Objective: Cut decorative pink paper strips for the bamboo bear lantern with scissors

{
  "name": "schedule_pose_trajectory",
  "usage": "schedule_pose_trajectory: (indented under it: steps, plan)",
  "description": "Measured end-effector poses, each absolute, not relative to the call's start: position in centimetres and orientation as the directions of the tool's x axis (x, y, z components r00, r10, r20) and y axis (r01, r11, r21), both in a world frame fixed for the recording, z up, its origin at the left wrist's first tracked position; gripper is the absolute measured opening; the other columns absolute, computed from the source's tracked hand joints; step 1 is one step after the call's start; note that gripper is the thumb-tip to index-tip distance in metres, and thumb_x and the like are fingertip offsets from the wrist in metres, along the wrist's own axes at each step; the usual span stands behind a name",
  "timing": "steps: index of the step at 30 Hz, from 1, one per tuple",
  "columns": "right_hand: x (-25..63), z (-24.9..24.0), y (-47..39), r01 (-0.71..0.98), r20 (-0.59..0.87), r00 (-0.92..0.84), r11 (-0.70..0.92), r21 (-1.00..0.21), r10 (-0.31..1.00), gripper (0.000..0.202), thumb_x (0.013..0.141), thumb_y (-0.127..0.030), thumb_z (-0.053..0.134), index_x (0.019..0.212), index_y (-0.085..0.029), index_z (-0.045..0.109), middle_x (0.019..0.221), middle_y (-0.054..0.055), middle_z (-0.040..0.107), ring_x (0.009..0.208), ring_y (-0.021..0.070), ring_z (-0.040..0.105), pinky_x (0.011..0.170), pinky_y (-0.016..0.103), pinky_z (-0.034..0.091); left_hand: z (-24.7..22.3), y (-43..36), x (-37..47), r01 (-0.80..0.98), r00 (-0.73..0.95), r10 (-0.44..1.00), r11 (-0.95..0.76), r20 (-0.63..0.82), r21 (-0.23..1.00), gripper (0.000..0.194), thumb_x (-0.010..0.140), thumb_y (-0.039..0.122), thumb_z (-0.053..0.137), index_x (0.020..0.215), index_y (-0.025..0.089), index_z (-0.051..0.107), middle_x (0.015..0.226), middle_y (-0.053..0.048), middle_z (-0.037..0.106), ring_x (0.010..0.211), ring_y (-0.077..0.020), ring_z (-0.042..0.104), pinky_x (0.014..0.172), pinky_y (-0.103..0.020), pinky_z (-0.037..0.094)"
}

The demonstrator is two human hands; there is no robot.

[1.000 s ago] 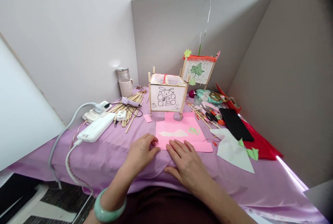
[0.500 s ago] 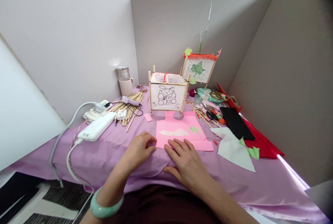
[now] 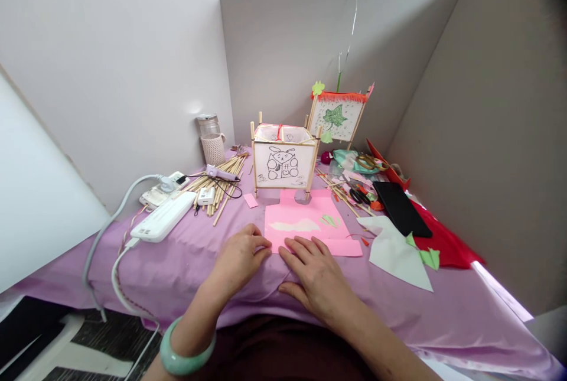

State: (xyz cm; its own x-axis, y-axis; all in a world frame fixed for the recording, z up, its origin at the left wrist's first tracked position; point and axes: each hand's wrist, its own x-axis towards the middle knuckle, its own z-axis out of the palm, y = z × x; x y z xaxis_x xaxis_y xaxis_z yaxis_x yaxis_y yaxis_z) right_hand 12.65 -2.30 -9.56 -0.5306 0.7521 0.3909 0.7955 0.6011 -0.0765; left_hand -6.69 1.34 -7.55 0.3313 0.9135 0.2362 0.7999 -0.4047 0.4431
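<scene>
A sheet of pink paper [image 3: 274,215] lies flat on the purple cloth, with a pink strip [image 3: 348,247] along its near edge. My left hand [image 3: 241,254] pinches the strip's left end between thumb and fingers. Spread over the strip's middle, the fingers of my right hand [image 3: 312,269] press it down flat. A torn white piece [image 3: 295,225] and a green paper cutout [image 3: 330,221] rest on the pink sheet. Just behind stands a stick-framed lantern [image 3: 283,162] with a line drawing on its white panel.
Wooden sticks [image 3: 225,183], a glue gun [image 3: 222,174] and a white power bank [image 3: 163,218] lie left. A bottle [image 3: 211,142] stands behind. To the right are scissors [image 3: 359,195], a black phone-like slab [image 3: 402,209], white paper [image 3: 396,254] and red fabric [image 3: 443,239]. A second lantern [image 3: 339,115] is behind.
My left hand has shifted slightly right along the strip's end, closer to my right hand. My right hand stays pressed in place. The view has shifted a little.
</scene>
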Motion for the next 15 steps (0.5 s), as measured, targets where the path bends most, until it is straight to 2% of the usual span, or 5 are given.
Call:
schedule_pose_trajectory:
  steps: [6, 11, 15]
  plan:
    - [12.7, -9.1, -2.2, 0.786, 0.382, -0.526, 0.606, -0.123, 0.76, 0.052, 0.078, -0.045, 0.063, 0.124, -0.022, 0.051, 0.13, 0.008, 0.049, 0.118, 0.026, 0.042, 0.101, 0.046, 0.033, -7.3, 1.1, -6.6, 0.818, 0.35, 0.905, -0.42, 0.24, 0.394, 0.021, 0.083, 0.027, 0.053, 0.091, 0.025, 0.072, 0.093, -0.003, 0.06, 0.08, -0.0165, 0.058, 0.075, -0.027, 0.043]
    - [14.0, -9.2, -2.3, 0.79, 0.393, -0.519, 0.601, -0.12, 0.759, 0.064, 0.078, -0.043, 0.063, 0.132, -0.016, 0.042, 0.136, 0.012, 0.043, 0.124, 0.0254, 0.038, 0.104, 0.045, 0.032, -7.2, 0.9, -6.6, 0.792, 0.389, 0.878, -0.473, 0.28, 0.385, 0.019, 0.083, 0.024, 0.052, 0.088, 0.022, 0.069, 0.106, -0.002, 0.061, 0.087, -0.0169, 0.06, 0.079, -0.026, 0.044]
    - [15.9, -9.4, -2.5, 0.82, 0.409, -0.487, 0.565, -0.092, 0.772, 0.056, 0.081, -0.046, 0.059, 0.127, -0.016, 0.049, 0.131, 0.013, 0.048, 0.121, 0.0268, 0.041, 0.101, 0.047, 0.036, -7.3, 0.8, -6.5, 0.774, 0.442, 0.837, -0.537, 0.322, 0.334, 0.019, 0.085, 0.02, 0.047, 0.088, 0.021, 0.066, 0.099, -0.003, 0.065, 0.09, -0.0174, 0.06, 0.082, -0.026, 0.044]
